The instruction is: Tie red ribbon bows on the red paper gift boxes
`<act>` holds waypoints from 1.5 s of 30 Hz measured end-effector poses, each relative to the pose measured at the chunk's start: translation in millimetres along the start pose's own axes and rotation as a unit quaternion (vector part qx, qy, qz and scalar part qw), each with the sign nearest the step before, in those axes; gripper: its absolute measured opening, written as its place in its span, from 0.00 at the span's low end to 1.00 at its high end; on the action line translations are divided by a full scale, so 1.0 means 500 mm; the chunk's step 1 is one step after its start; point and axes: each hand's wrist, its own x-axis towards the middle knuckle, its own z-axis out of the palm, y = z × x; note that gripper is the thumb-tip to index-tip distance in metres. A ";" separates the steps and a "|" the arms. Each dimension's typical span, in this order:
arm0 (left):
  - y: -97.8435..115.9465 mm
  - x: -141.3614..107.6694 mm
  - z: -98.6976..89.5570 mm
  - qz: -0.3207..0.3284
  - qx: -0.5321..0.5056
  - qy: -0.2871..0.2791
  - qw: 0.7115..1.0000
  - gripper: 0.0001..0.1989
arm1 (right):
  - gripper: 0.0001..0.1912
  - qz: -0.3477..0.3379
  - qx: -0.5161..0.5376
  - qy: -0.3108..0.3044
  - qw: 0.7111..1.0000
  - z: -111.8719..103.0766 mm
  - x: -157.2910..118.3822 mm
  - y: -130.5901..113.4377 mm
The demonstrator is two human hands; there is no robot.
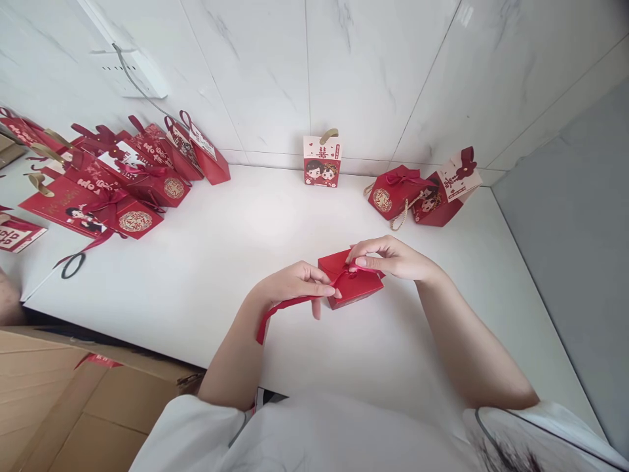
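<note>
A small red gift box [361, 288] rests on the white table in front of me. A red ribbon [289, 303] is looped at the top of the box, and its long tail trails left over my left wrist. My left hand [299, 282] pinches the ribbon between thumb and finger at the box's left side. From the right, my right hand [381, 254] is closed on another part of the ribbon at the top of the box. The fingers partly cover where the ribbon crosses.
Several decorated red gift boxes [140, 183] stand at the left, with scissors [73, 265] before them. A small box [322, 164] is against the tiled wall. A box with rope handles [398, 191] and another box [445, 196] stand right. Cardboard [113, 400] lies lower left.
</note>
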 end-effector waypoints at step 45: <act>-0.019 0.023 0.010 0.348 0.051 0.077 0.933 0.10 | 0.13 -0.146 0.224 -0.059 0.962 0.029 0.027 0.054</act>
